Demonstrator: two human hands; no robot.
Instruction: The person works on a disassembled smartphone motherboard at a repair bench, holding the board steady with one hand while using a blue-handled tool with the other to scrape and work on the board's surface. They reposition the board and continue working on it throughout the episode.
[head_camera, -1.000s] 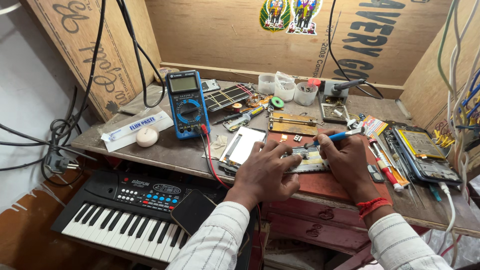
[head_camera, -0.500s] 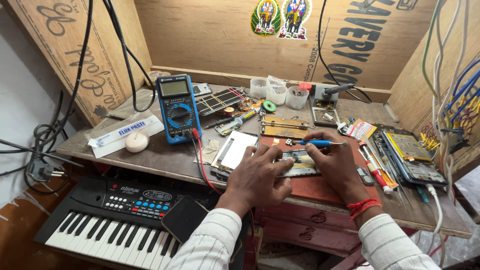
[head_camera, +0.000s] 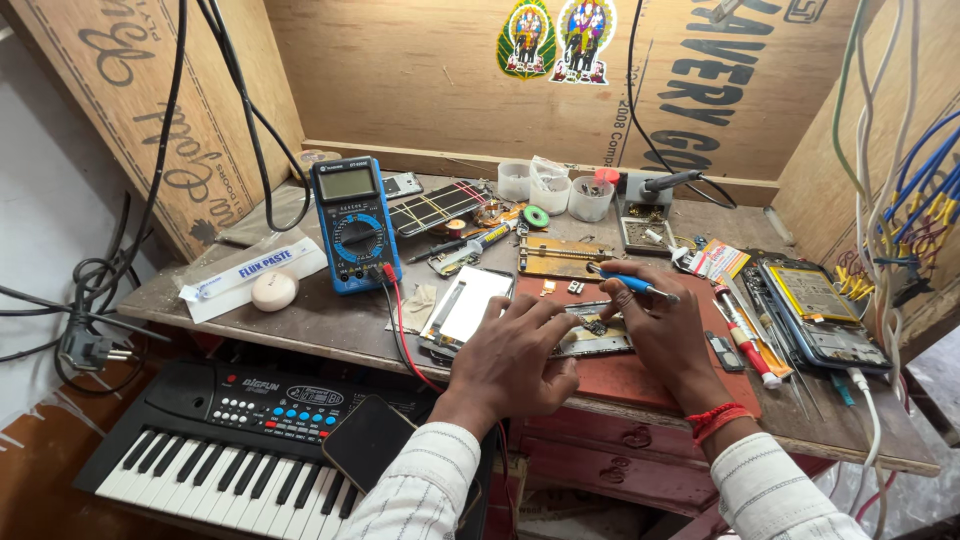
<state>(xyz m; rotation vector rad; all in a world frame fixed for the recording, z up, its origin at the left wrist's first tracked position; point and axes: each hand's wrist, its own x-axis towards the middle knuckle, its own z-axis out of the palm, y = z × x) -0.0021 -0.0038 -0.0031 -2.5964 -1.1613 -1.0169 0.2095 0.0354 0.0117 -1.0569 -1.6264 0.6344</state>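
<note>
L hand (head_camera: 515, 360) lies fingers-down on an opened phone (head_camera: 590, 335) at near-centre of the table (head_camera: 300, 325), pressing it flat, not closed round it. R hand (head_camera: 665, 335) just right of it, gripping a blue-handled screwdriver (head_camera: 635, 285), tip aimed left at the phone's insides. Phone sits on a red mat (head_camera: 640, 380). Just left: a white screen panel (head_camera: 470, 305). Farther left: blue multimeter (head_camera: 352, 225) w/ red and black leads, a white box (head_camera: 250, 272), a round white lump (head_camera: 273, 291). Right side: another opened phone (head_camera: 815, 310). Far edge: small plastic cups (head_camera: 550, 185), soldering iron (head_camera: 665, 183). Below the table, near left: black toy keyboard (head_camera: 230, 440) w/ a dark phone (head_camera: 368, 440) lying on it.
</note>
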